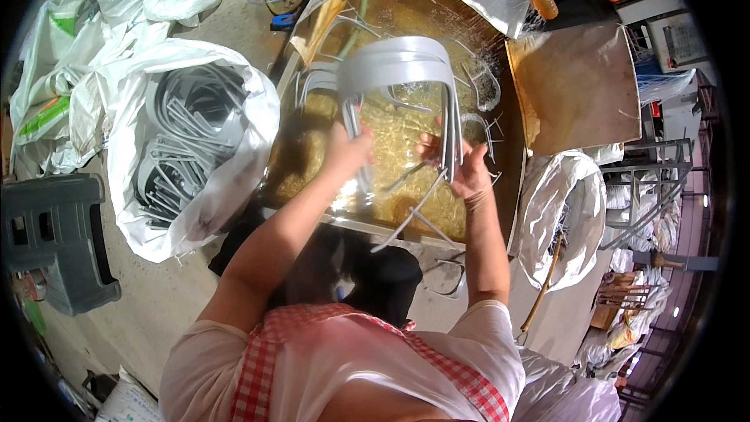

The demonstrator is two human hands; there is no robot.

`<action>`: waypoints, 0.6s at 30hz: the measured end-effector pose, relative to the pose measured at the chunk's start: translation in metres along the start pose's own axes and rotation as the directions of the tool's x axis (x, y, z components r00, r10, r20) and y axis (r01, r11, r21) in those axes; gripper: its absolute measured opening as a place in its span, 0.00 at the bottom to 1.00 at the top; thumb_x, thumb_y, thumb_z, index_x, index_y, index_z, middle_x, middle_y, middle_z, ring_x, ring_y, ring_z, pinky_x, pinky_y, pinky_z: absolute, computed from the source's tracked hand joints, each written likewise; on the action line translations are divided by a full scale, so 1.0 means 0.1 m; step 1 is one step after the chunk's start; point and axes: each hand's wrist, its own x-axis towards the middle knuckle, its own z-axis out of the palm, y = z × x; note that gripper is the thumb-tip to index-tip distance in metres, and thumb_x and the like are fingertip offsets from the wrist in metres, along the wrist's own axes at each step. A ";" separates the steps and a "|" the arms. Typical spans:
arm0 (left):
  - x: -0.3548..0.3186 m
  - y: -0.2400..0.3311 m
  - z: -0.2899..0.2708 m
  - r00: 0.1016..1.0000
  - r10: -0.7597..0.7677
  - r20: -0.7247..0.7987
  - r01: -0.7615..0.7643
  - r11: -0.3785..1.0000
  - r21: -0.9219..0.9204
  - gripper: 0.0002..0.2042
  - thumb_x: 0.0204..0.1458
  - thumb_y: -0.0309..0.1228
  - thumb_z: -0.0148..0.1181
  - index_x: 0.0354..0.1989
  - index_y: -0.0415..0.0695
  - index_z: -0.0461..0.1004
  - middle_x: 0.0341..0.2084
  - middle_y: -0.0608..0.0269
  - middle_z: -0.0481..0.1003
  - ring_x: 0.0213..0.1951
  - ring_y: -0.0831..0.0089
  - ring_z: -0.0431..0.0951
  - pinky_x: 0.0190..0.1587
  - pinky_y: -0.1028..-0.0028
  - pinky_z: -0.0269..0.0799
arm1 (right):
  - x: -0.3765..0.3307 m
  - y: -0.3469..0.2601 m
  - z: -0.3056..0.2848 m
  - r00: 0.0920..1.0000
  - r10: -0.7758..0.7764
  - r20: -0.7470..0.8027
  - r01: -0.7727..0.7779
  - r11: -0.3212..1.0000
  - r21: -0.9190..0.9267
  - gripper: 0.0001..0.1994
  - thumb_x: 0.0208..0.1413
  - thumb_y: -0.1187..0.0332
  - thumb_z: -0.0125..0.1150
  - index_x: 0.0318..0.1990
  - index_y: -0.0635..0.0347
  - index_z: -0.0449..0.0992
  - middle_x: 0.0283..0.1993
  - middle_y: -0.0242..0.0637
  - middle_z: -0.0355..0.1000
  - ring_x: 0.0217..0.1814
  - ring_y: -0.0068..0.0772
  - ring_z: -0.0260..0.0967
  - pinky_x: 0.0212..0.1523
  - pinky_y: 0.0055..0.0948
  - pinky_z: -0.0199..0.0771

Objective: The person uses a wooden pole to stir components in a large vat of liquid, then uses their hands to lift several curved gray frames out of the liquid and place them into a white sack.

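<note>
Over a water-filled metal tub (pixel 509 187), I hold up a stack of grey U-shaped plastic bands (pixel 398 62), nested together with the curve on top and the legs hanging down. My left hand (pixel 350 148) is closed round the left legs. At the right legs, my right hand (pixel 469 170) grips with fingers on one side and thumb on the other. Thin branched grey strips (pixel 418 215) dangle beneath the right hand, reaching the tub's near edge; whether they are joined to the stack I cannot tell. More grey pieces (pixel 480 86) float in the yellowish water.
To the left, a white sack (pixel 262 113) is filled with similar grey bands. Beyond it stands a dark plastic stool (pixel 55 234). A brownish board (pixel 578 90) leans at the tub's right side, above another open white sack (pixel 539 219) with a stick (pixel 544 281).
</note>
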 end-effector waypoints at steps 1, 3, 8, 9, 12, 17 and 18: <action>0.00 -0.01 0.00 1.000 0.022 0.006 -0.021 0.987 -0.161 0.24 0.45 0.21 0.49 0.53 0.36 0.53 0.26 0.59 0.66 0.20 0.73 0.70 0.20 0.74 0.69 | -0.02 0.10 0.04 0.999 -0.019 0.044 0.017 0.998 0.057 0.56 0.25 0.30 0.57 0.61 0.59 0.50 0.51 0.42 0.66 0.54 0.45 0.63 0.55 0.44 0.58; 0.02 -0.04 -0.02 0.999 -0.036 0.039 0.045 0.966 -0.253 0.26 0.42 0.17 0.47 0.52 0.47 0.53 0.29 0.61 0.64 0.20 0.73 0.67 0.20 0.70 0.68 | -0.06 0.19 0.36 0.992 -0.029 0.120 0.009 0.987 0.160 0.55 0.25 0.30 0.58 0.60 0.58 0.53 0.43 0.38 0.70 0.49 0.42 0.66 0.54 0.46 0.58; 0.07 0.03 -0.04 0.979 -0.164 0.117 0.197 0.907 -0.373 0.26 0.41 0.17 0.48 0.52 0.48 0.55 0.29 0.62 0.64 0.21 0.72 0.66 0.23 0.68 0.68 | -0.18 0.63 0.45 0.954 -0.244 0.172 0.071 0.747 0.661 0.47 0.32 0.40 0.63 0.58 0.59 0.56 0.28 0.30 0.66 0.30 0.27 0.66 0.37 0.33 0.69; 0.08 0.04 -0.03 0.983 -0.127 0.135 0.170 0.905 -0.389 0.26 0.41 0.17 0.48 0.53 0.48 0.55 0.28 0.62 0.65 0.21 0.72 0.66 0.23 0.69 0.68 | -0.22 0.65 0.45 0.952 -0.271 0.139 0.103 0.716 0.691 0.45 0.34 0.42 0.64 0.58 0.60 0.56 0.26 0.29 0.65 0.28 0.25 0.65 0.35 0.31 0.70; 0.14 0.00 -0.12 0.988 -0.061 0.142 0.112 0.915 -0.387 0.27 0.43 0.16 0.48 0.54 0.46 0.55 0.29 0.61 0.65 0.22 0.73 0.66 0.25 0.70 0.68 | -0.37 0.55 0.42 0.994 -0.005 0.112 -0.044 0.900 0.434 0.28 0.46 0.59 0.62 0.53 0.59 0.60 0.27 0.31 0.66 0.27 0.24 0.65 0.29 0.24 0.69; 0.03 -0.09 -0.03 0.968 -0.216 0.126 0.241 0.942 -0.234 0.22 0.42 0.17 0.47 0.49 0.45 0.57 0.26 0.62 0.65 0.20 0.73 0.65 0.23 0.71 0.65 | -0.67 0.35 0.08 0.950 0.108 -0.294 -0.305 0.544 -0.782 0.12 0.48 0.70 0.54 0.42 0.59 0.65 0.22 0.36 0.68 0.25 0.31 0.69 0.25 0.32 0.69; 0.02 -0.14 0.00 0.963 -0.223 0.150 0.252 0.943 -0.215 0.22 0.42 0.17 0.47 0.49 0.45 0.57 0.26 0.62 0.65 0.20 0.73 0.65 0.23 0.71 0.65 | -0.77 0.44 -0.11 0.956 -0.054 -0.287 -0.291 -0.250 -0.923 0.10 0.48 0.71 0.52 0.39 0.59 0.66 0.21 0.38 0.69 0.24 0.35 0.70 0.23 0.35 0.69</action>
